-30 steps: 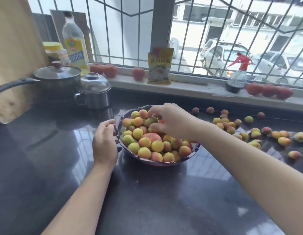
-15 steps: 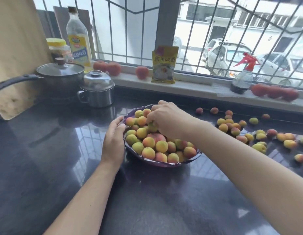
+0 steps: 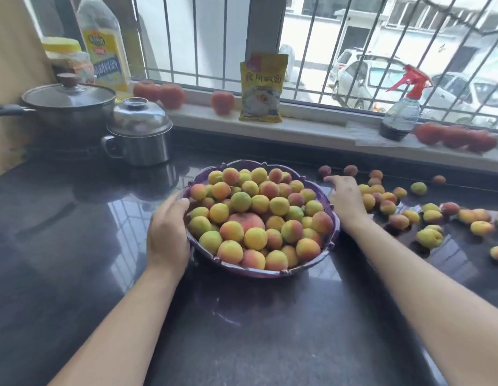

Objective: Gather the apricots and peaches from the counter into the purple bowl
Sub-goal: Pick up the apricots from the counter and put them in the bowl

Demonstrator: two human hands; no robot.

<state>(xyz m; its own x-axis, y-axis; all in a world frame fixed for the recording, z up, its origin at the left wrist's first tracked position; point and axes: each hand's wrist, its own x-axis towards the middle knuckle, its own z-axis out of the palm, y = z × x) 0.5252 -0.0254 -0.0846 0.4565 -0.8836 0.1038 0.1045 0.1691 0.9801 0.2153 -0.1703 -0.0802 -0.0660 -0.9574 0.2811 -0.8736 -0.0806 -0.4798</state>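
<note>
Beneath barred window point(image 3: 312, 37), glossy dark counter point(image 3: 75, 246)

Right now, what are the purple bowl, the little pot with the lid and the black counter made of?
The purple bowl looks like glossy moulded plastic, maybe glazed ceramic: scalloped rim, soft sheen. The little pot looks like polished stainless steel, since its lid mirrors the window. The counter looks like polished dark stone, speckled and reflecting the window bars.

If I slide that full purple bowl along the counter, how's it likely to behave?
The purple bowl probably feels heavy, being heaped with fruit. The glossy counter should let it slide easily. Top apricots sit above the rim, so a jolt may roll some off; the left hand at its side could steady it.
</note>
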